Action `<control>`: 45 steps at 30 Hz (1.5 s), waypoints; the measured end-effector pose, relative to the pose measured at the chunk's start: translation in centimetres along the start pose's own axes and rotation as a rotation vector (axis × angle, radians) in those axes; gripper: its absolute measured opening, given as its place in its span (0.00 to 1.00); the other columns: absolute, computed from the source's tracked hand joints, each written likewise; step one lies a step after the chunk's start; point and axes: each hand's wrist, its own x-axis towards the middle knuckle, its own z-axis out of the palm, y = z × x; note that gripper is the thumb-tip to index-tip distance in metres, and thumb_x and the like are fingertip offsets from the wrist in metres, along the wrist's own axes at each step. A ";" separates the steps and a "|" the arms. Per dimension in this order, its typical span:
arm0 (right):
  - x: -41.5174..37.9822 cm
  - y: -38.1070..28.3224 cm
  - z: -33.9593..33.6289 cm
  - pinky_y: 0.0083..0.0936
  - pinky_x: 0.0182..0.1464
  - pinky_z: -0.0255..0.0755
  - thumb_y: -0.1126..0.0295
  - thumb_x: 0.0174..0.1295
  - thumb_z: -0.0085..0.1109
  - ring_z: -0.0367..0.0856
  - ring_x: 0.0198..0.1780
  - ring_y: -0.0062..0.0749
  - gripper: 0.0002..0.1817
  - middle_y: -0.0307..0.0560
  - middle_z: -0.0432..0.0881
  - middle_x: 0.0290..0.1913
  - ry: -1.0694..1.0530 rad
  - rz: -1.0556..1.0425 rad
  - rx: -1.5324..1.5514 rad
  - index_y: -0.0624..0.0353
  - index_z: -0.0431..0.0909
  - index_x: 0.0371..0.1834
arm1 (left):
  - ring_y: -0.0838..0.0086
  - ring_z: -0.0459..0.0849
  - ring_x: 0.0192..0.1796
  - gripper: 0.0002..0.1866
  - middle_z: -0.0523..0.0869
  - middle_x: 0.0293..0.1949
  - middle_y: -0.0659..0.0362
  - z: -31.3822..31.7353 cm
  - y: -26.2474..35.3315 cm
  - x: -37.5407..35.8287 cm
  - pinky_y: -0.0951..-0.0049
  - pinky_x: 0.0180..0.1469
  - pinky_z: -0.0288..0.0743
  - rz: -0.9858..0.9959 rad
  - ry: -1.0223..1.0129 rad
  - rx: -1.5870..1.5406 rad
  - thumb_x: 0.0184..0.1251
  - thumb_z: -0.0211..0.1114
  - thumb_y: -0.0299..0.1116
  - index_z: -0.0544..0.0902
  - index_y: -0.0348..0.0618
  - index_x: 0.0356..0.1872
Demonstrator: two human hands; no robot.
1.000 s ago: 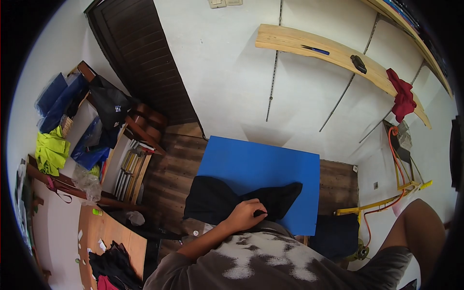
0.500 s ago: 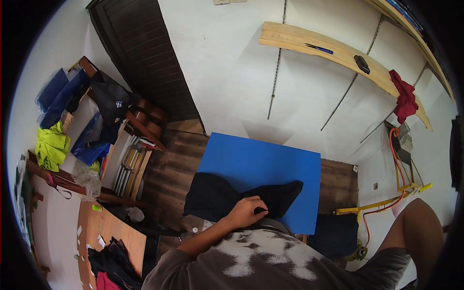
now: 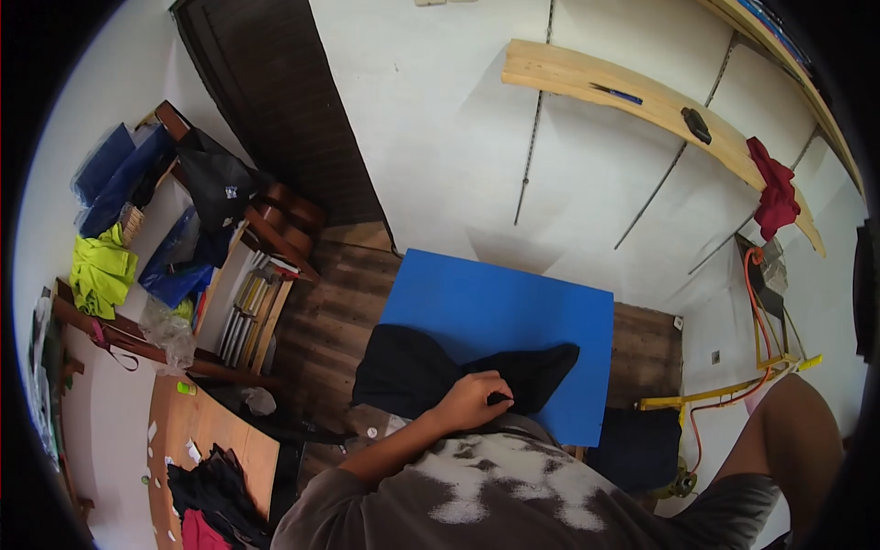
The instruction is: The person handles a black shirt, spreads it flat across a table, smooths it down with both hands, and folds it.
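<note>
Black cloth [image 3: 403, 371] lies spread over the near part of a blue tabletop [image 3: 495, 293], with one piece reaching to the right. My left hand [image 3: 475, 401] rests at the cloth's near edge, close to my body. Its fingers are curled together around a bit of the black cloth. On the right my arm is raised and bent at the elbow, and the hand at its end is outside the view.
A wooden shelf [image 3: 568, 75] on the wall holds a blue-handled tool, a black object and a red cloth [image 3: 775, 188]. At left stand a loaded rack and a wooden table [image 3: 247, 440] with dark clothes. A yellow frame [image 3: 715, 392] and orange hose are at right.
The whole view has shifted slightly, so the room sits a little further right. My left hand keeps its place on the black cloth.
</note>
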 end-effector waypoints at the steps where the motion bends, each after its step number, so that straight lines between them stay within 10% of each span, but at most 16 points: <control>1: 0.1 0.0 -0.1 0.45 0.63 0.69 0.48 0.85 0.48 0.79 0.63 0.33 0.21 0.34 0.76 0.74 -0.008 0.019 0.006 0.36 0.81 0.72 | 0.62 0.87 0.31 0.06 0.86 0.36 0.55 0.0 0.1 0.2 0.62 0.34 0.81 0.000 0.005 0.007 0.68 0.77 0.32 0.91 0.43 0.42; 45: -1.8 5.8 3.2 0.45 0.64 0.68 0.41 0.80 0.52 0.79 0.63 0.33 0.25 0.35 0.76 0.74 0.091 0.147 0.248 0.37 0.81 0.71 | 0.65 0.87 0.31 0.07 0.86 0.36 0.56 -0.6 -1.5 0.6 0.66 0.31 0.81 -0.050 0.044 -0.062 0.67 0.79 0.30 0.90 0.41 0.42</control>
